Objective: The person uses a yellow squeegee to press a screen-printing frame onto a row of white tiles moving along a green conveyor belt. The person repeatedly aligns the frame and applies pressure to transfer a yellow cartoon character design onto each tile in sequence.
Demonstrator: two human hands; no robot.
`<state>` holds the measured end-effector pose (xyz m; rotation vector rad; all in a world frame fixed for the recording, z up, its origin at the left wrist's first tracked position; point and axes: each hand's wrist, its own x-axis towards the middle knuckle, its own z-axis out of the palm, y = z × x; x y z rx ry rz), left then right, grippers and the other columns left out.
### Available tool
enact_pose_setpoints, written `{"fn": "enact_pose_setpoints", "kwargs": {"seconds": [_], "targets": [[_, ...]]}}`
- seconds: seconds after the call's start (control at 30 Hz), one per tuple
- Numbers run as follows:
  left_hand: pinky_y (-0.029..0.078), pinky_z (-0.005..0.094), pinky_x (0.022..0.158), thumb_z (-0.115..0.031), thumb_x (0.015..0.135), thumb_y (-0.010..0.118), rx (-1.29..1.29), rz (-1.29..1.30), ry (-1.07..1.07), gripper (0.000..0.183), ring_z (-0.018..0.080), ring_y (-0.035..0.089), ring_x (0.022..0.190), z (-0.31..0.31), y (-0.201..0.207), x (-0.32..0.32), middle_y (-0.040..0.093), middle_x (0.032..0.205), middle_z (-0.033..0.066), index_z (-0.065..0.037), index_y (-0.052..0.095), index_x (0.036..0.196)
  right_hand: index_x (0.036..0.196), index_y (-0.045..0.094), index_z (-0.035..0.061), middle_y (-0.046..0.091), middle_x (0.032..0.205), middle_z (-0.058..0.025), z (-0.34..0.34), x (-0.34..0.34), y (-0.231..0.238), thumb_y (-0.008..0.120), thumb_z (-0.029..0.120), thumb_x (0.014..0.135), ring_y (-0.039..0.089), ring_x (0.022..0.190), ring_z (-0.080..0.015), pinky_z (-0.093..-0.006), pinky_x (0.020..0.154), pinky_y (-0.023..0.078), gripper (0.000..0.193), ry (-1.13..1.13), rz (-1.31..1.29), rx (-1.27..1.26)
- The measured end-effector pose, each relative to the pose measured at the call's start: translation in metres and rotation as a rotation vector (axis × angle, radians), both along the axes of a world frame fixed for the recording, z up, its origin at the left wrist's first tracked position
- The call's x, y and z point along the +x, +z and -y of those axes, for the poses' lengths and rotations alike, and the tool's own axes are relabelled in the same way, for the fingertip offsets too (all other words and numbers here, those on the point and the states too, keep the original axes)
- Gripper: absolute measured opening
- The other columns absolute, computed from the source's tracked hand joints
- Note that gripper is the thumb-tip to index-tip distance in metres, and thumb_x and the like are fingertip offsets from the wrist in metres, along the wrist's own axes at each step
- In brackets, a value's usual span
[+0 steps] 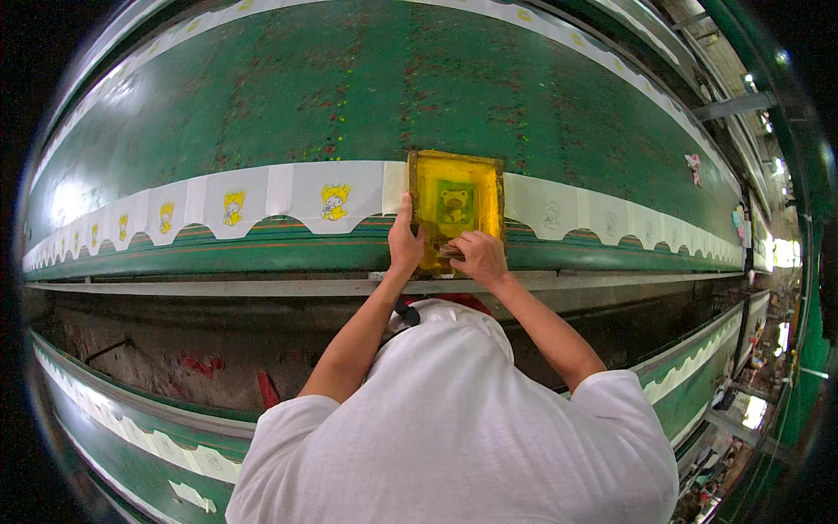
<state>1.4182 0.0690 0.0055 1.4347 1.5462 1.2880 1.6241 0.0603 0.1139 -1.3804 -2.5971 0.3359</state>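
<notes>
A yellow-stained printing screen frame [455, 206] with a green panel and a bear outline lies on the row of white fabric pieces [288, 194] along the green table's near edge. My left hand [404, 239] presses flat on the frame's left side, fingers pointing up. At the frame's lower edge, my right hand [478, 254] is closed on a small squeegee [450, 251], mostly hidden by the fingers. Fabric pieces to the left carry yellow bear prints [334, 201]; those to the right show only faint outlines [552, 214].
The long green printing table [367, 87] curves across the view, spotted with paint. A metal rail [218, 286] runs along its near edge. A lower green table with white pieces [131, 419] sits at bottom left. A workshop aisle shows at the right [759, 384].
</notes>
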Motion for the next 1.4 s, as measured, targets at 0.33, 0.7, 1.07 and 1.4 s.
{"fn": "enact_pose_setpoints", "kwargs": {"seconds": [0.33,0.7,1.07,1.4], "targets": [[0.049,0.0449,0.120,0.009,0.090,0.072,0.108,-0.075,0.018,0.091,0.0421,0.056,0.152,-0.001,-0.007,-0.001,0.053,0.168,0.0276,-0.001,0.036,0.173,0.118,0.078,0.0069,0.072,0.112,-0.0111,0.046,-0.009,0.005,0.075,0.044,0.084,0.068,0.112,-0.0337,-0.0523,0.093,0.054,0.051,-0.066,-0.003,0.023],[0.049,0.0460,0.119,0.010,0.092,0.071,0.121,-0.124,0.004,0.091,0.0457,0.055,0.152,0.001,-0.005,0.000,0.049,0.169,0.0309,0.000,0.032,0.175,0.129,0.073,-0.0021,0.072,0.123,-0.0204,-0.011,0.067,-0.055,0.083,0.039,0.098,0.067,0.117,-0.0379,-0.0552,0.096,0.054,0.053,-0.788,-0.187,0.102],[0.047,0.0448,0.122,0.012,0.090,0.070,0.027,-0.046,-0.038,0.096,0.0423,0.050,0.157,0.005,0.007,-0.002,0.048,0.172,0.0261,-0.005,0.032,0.176,0.129,0.072,-0.0096,0.070,0.118,-0.0257,-0.009,0.089,-0.086,0.089,0.027,0.094,0.070,0.113,-0.0452,-0.0547,0.094,0.058,0.053,-0.726,-0.226,-0.028],[0.043,0.0447,0.128,0.014,0.094,0.069,0.064,0.012,-0.029,0.095,0.0385,0.044,0.161,-0.002,0.029,0.052,0.043,0.176,0.0213,-0.009,0.030,0.178,0.119,0.073,-0.0115,0.070,0.110,-0.0253,-0.017,0.141,-0.069,0.093,0.027,0.090,0.070,0.103,-0.0456,-0.0546,0.089,0.057,0.051,-0.731,-0.316,0.085]]}}
